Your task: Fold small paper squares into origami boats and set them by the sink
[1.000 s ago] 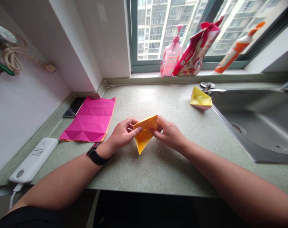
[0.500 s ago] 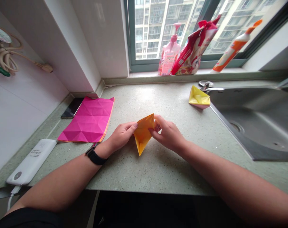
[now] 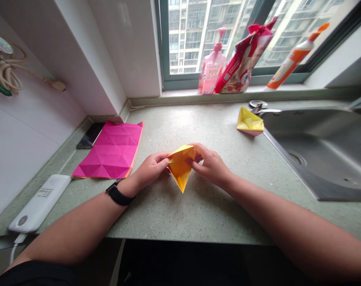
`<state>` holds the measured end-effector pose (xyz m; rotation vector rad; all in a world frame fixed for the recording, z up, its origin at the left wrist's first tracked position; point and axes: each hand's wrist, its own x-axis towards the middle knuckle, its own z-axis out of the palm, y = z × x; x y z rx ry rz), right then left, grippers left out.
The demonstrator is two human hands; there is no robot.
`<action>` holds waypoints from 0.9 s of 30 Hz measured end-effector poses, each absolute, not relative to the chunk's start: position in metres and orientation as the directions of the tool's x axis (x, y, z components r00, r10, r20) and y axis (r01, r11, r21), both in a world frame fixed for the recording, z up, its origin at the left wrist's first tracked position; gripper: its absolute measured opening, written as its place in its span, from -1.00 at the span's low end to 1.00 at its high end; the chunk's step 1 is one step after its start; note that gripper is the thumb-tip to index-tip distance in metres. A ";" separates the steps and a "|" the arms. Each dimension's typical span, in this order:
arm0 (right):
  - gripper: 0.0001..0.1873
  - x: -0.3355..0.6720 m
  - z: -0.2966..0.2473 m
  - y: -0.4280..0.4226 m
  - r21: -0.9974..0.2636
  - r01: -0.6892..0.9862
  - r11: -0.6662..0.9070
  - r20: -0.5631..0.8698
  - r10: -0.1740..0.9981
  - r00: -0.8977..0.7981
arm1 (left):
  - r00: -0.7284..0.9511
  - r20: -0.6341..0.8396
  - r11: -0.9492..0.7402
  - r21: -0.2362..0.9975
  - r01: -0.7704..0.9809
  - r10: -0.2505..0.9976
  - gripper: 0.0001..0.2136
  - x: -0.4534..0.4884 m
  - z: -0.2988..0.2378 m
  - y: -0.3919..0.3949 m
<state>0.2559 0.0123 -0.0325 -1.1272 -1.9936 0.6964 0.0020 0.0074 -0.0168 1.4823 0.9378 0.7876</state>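
Between my hands is a folded yellow-orange origami paper piece (image 3: 182, 169), opened into a hollow shape with one point toward me. My left hand (image 3: 155, 169) pinches its left edge, thumb on top. On the other side my right hand (image 3: 208, 163) grips the right edge, with the thumb at the inner face and the fingers behind, partly hidden. Over to the right, beside the sink, rests a yellow folded paper piece (image 3: 249, 122) with a pinkish underside. A stack of creased sheets, pink on top (image 3: 110, 149), lies on the left.
A phone (image 3: 89, 136) is partly under the sheets. Nearer me is a white power bank (image 3: 40, 203) with a cable. The steel sink (image 3: 326, 190) takes up the right side. On the windowsill stand a pink pump bottle (image 3: 211, 73), a red bag (image 3: 242, 63) and an orange-white bottle (image 3: 293, 63).
The orange paper has tilted and its upper part now shows a brighter top face. Its lower point has swung slightly right. Both hands keep their hold.
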 end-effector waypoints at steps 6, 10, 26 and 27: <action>-0.63 0.253 -0.029 0.008 -0.720 0.458 0.522 0.342 0.840 -0.421 | 0.508 -0.005 -0.117 0.971 0.207 0.861 -0.63 0.004 -0.012 0.008; -0.54 0.251 -0.028 0.004 -0.696 0.426 0.579 0.365 0.795 -0.485 | 0.543 0.010 -0.170 0.954 0.246 0.839 -0.60 0.005 -0.009 0.006; -0.46 0.254 -0.025 0.002 -0.616 0.307 0.725 0.554 0.676 -0.486 | 0.511 -0.015 -0.196 0.914 0.356 0.859 -0.77 0.003 -0.013 0.005; -0.48 0.255 -0.024 0.001 -0.602 0.294 0.742 0.579 0.660 -0.478 | 0.512 -0.022 -0.194 0.911 0.364 0.859 -0.79 0.003 -0.013 0.004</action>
